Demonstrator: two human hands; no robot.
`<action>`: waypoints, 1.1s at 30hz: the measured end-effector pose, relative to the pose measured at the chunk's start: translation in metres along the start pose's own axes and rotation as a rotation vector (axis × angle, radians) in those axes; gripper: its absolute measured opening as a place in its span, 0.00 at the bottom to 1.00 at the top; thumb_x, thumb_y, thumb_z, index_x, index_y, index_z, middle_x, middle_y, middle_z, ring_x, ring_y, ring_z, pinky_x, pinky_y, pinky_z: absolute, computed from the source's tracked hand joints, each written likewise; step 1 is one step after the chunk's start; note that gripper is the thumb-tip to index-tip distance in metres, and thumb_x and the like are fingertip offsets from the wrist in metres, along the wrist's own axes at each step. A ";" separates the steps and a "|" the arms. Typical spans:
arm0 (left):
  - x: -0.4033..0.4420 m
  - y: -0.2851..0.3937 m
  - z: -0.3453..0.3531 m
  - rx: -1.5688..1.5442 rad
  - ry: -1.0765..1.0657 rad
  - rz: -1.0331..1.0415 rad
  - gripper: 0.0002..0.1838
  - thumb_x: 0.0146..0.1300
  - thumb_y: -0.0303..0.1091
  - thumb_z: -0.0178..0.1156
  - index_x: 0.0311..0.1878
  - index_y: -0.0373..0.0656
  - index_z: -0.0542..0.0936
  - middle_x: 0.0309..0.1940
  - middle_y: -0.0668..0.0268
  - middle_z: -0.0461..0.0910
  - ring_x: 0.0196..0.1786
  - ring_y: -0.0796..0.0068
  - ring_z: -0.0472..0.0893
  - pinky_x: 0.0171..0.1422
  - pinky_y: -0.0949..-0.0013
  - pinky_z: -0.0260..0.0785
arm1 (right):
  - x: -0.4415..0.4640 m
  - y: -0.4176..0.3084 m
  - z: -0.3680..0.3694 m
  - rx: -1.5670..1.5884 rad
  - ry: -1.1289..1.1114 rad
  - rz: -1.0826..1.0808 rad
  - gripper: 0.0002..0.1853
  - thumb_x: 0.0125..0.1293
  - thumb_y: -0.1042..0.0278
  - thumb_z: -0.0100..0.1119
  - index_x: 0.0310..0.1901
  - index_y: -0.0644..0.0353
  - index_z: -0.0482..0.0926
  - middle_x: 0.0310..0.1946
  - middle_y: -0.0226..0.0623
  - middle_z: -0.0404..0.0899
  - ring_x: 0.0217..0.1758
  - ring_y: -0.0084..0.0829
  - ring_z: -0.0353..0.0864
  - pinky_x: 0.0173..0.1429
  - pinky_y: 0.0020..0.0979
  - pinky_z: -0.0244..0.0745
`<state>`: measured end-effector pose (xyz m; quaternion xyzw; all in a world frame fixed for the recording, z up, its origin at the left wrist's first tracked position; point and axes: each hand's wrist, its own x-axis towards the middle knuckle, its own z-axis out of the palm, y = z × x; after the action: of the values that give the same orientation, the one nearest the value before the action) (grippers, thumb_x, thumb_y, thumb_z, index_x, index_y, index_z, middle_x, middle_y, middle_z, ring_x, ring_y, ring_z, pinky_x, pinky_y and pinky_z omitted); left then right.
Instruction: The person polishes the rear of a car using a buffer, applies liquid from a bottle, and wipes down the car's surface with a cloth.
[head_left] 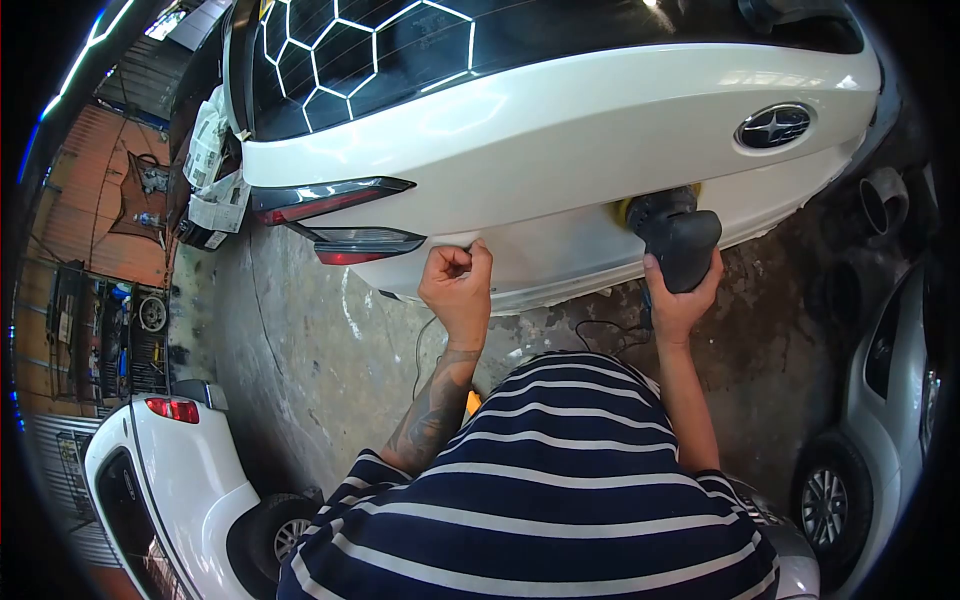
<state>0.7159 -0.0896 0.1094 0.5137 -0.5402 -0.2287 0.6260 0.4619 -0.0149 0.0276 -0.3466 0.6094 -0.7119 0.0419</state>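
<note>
My right hand [684,297] is wrapped round the body of a black orbital sander [680,232]. The sander's yellow-edged pad rests against the lower part of a white car tailgate [560,190], and the panel hides most of the pad. My left hand [458,285] is raised at the same panel, just below and right of the tail light [365,243]. Its fingers are curled closed at the panel surface; whatever they may pinch is too small to make out. An oval emblem [775,127] sits on the tailgate, up and right of the sander.
A dark cord [605,330] hangs near the sander. Beneath the bumper lies a stained concrete floor [300,290]. Another white car [170,470] stands at lower left, a silver car [895,370] at right. Shelves with tools [110,330] line the left wall.
</note>
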 end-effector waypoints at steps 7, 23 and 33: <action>0.000 0.002 -0.001 -0.003 -0.013 -0.009 0.14 0.62 0.25 0.72 0.28 0.40 0.73 0.22 0.76 0.74 0.26 0.89 0.73 0.34 0.81 0.67 | -0.004 -0.001 0.002 0.010 -0.020 -0.005 0.48 0.48 0.62 0.86 0.68 0.69 0.69 0.56 0.46 0.78 0.58 0.38 0.80 0.65 0.39 0.74; 0.003 0.004 -0.006 0.028 -0.044 0.006 0.14 0.62 0.25 0.72 0.27 0.40 0.74 0.21 0.76 0.75 0.25 0.89 0.73 0.32 0.81 0.66 | -0.014 -0.015 0.013 -0.052 -0.039 -0.059 0.47 0.45 0.60 0.87 0.65 0.66 0.70 0.54 0.44 0.78 0.56 0.39 0.80 0.63 0.40 0.74; 0.002 -0.003 -0.011 0.012 -0.053 -0.001 0.12 0.62 0.26 0.71 0.27 0.40 0.76 0.22 0.75 0.75 0.26 0.88 0.73 0.32 0.79 0.67 | -0.022 -0.019 0.022 0.010 -0.048 -0.028 0.47 0.45 0.61 0.87 0.65 0.67 0.70 0.53 0.45 0.78 0.56 0.40 0.80 0.63 0.40 0.74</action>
<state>0.7273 -0.0878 0.1088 0.5116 -0.5577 -0.2395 0.6082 0.4976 -0.0174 0.0355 -0.3719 0.5996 -0.7070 0.0482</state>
